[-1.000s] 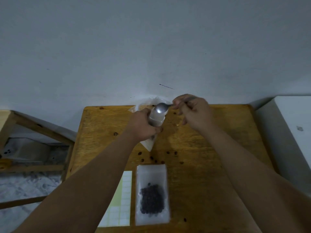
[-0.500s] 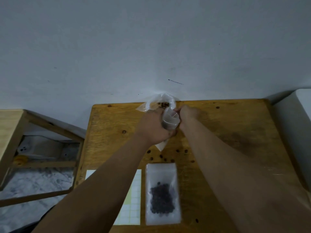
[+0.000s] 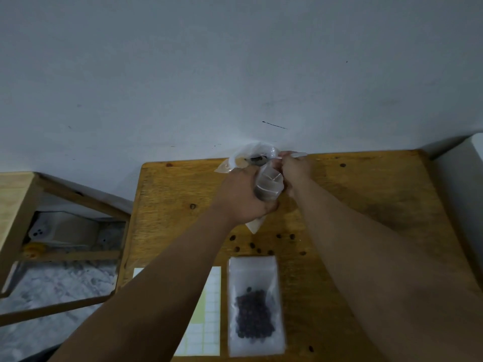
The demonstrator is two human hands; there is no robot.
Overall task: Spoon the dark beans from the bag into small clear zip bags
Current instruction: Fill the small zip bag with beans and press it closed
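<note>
Head view: a small clear zip bag (image 3: 269, 184) stands upright in the left hand (image 3: 241, 198), its mouth open just beside the right hand (image 3: 294, 171). Behind both, at the counter's far edge against the wall (image 3: 235, 74), sits the big bag (image 3: 252, 155) of dark beans, with the spoon (image 3: 257, 160) reaching into it. A filled zip bag (image 3: 254, 307) lies flat at the near edge, beside a sheet of labels (image 3: 207, 309). Loose beans (image 3: 252, 245) are scattered between it and the hands.

The counter (image 3: 366, 205) is bare wood under a grey wall. A white block (image 3: 462, 178) stands at its right edge and a wooden frame (image 3: 15, 205) at its left.

The left fingers are curled round the small bag. The right fingers pinch the spoon's handle.
</note>
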